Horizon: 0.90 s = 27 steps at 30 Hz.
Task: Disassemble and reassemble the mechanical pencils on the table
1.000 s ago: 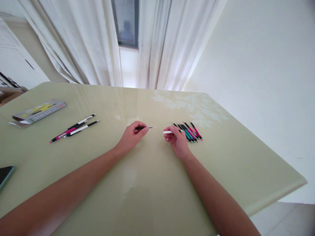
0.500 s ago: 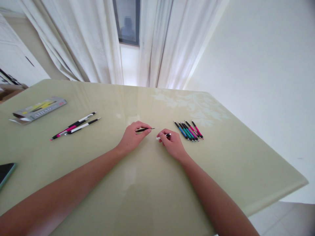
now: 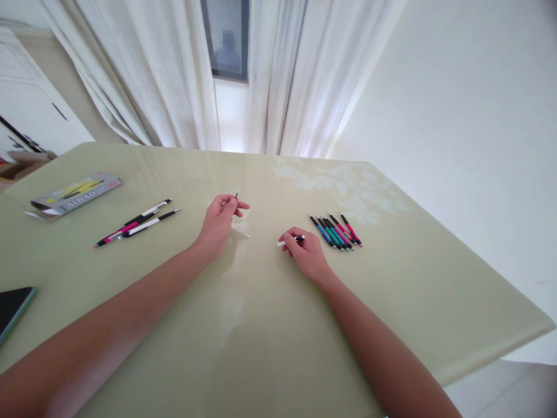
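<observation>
Thumb and fingers of my left hand (image 3: 220, 222) pinch a thin black pen part (image 3: 236, 196), mostly hidden, raised above the table. My right hand (image 3: 303, 249) is closed on a white and black pen barrel (image 3: 287, 241) near the middle. Just right of that hand lies a row of several assembled-looking pens (image 3: 334, 232), in blue, green, purple and pink. A few pens (image 3: 134, 223), white, black and pink, rest in a loose group to the left of my left hand.
A flattened-looking grey and yellow box (image 3: 77, 194) lies at the far left of the pale green table (image 3: 261, 342). A dark tablet or phone (image 3: 15, 307) sits at the left edge. Curtains (image 3: 174, 75) hang behind the table.
My left hand has moved left and away from my right hand, lifting and turning the black part upright. My right hand has barely moved.
</observation>
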Tool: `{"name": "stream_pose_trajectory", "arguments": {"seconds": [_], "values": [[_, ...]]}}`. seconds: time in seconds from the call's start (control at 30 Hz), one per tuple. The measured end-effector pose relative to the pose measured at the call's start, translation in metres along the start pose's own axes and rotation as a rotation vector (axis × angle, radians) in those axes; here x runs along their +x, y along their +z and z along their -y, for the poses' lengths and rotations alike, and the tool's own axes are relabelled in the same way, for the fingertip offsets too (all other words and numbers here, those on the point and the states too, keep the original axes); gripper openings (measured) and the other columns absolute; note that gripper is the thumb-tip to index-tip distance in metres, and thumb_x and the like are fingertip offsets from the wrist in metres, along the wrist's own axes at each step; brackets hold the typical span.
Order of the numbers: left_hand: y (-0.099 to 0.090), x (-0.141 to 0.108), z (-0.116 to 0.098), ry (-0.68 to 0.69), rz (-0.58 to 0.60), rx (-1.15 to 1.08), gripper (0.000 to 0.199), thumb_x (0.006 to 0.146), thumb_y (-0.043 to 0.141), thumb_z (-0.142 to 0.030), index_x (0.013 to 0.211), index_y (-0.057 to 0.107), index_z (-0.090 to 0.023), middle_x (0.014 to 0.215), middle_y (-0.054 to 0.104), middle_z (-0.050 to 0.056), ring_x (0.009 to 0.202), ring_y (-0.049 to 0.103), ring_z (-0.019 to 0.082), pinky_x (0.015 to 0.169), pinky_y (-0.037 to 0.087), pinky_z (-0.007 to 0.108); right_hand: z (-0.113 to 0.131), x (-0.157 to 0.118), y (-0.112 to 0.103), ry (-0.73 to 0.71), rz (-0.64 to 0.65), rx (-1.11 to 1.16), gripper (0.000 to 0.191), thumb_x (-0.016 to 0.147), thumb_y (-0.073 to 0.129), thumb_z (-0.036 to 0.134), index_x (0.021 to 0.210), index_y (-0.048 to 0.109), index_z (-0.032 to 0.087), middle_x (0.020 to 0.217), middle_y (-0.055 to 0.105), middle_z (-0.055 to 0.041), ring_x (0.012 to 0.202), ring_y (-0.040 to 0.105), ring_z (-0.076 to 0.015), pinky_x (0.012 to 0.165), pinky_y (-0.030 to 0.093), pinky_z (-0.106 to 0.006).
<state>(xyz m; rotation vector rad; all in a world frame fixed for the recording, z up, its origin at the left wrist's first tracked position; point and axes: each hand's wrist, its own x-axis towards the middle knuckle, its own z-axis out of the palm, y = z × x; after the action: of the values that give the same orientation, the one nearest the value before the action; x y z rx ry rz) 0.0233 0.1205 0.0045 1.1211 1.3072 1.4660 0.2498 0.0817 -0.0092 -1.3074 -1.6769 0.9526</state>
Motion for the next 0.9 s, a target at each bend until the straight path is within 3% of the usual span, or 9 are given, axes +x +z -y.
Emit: {"name": "stream_pose_trajectory", "arguments": {"seconds": [0.07,0.17,0.3,0.37,0.43,0.63,0.8,0.9], "values": [[-0.007,0.007,-0.010,-0.052,0.062,0.007,0.018,0.090,0.058,-0.033,0.102,0.058,-0.020,0.094,0.075,0.005,0.070,0.055,0.014,0.067,0.043,0.027,0.000,0.001,0.000,-0.002,0.002,0.013,0.027,0.095,0.056,0.034,0.080,0.074,0.019,0.067,0.068,-0.0014,0.059,0.057,-0.0146,0.055,0.041,-0.025],[-0.015,0.012,-0.019,-0.071,0.260,0.179,0.024,0.090,0.054,-0.033,0.105,0.066,-0.019,0.082,0.072,0.004,0.058,0.049,0.014,0.057,0.036,0.028,-0.001,0.001,0.000,0.007,-0.001,0.049,0.028,0.094,0.057,0.035,0.080,0.074,0.019,0.067,0.068,-0.0017,0.058,0.057,-0.0144,0.055,0.042,-0.025],[-0.020,0.011,-0.011,0.206,0.386,0.650,0.029,0.089,0.059,-0.046,0.094,0.074,-0.021,0.081,0.071,0.004,0.064,0.055,0.018,0.060,0.039,0.030,0.000,0.003,-0.001,0.029,-0.019,0.106,0.027,0.093,0.059,0.037,0.080,0.075,0.019,0.067,0.069,-0.0023,0.057,0.057,-0.0146,0.054,0.043,-0.025],[-0.021,0.010,-0.002,0.339,0.423,0.785,0.028,0.082,0.068,-0.047,0.092,0.075,-0.022,0.087,0.073,0.005,0.075,0.062,0.023,0.070,0.044,0.032,0.001,0.003,-0.002,0.032,-0.022,0.119,0.027,0.093,0.060,0.037,0.080,0.075,0.019,0.066,0.068,-0.0023,0.057,0.057,-0.0145,0.054,0.043,-0.025],[-0.022,0.011,0.008,0.383,0.472,0.847,0.024,0.082,0.068,-0.045,0.089,0.077,-0.023,0.090,0.073,0.006,0.082,0.065,0.026,0.076,0.046,0.034,0.001,0.003,-0.002,0.033,-0.022,0.122,0.027,0.093,0.060,0.037,0.080,0.075,0.019,0.065,0.068,-0.0023,0.056,0.056,-0.0143,0.053,0.042,-0.025],[-0.020,0.009,0.014,0.386,0.465,0.818,0.020,0.087,0.061,-0.037,0.079,0.073,-0.024,0.086,0.073,0.007,0.081,0.064,0.026,0.074,0.045,0.035,0.002,0.003,-0.003,0.010,-0.010,0.189,0.025,0.094,0.063,0.037,0.083,0.075,0.019,0.072,0.072,-0.0036,0.059,0.060,-0.0146,0.056,0.045,-0.026],[-0.009,-0.004,-0.012,0.254,0.533,0.622,0.022,0.088,0.064,-0.043,0.088,0.071,-0.022,0.073,0.066,0.000,0.060,0.051,0.016,0.060,0.039,0.028,0.008,0.001,-0.004,-0.004,0.000,0.308,0.020,0.085,0.078,0.039,0.092,0.076,0.020,0.084,0.077,-0.0052,0.071,0.070,-0.0180,0.063,0.051,-0.028],[-0.003,-0.012,-0.027,0.221,0.565,0.477,0.029,0.088,0.066,-0.048,0.093,0.073,-0.020,0.069,0.062,-0.001,0.058,0.046,0.014,0.056,0.036,0.026,0.010,-0.001,-0.003,-0.019,0.028,0.409,0.023,0.082,0.082,0.038,0.094,0.074,0.020,0.086,0.078,-0.0053,0.077,0.073,-0.0189,0.071,0.054,-0.030]]}}
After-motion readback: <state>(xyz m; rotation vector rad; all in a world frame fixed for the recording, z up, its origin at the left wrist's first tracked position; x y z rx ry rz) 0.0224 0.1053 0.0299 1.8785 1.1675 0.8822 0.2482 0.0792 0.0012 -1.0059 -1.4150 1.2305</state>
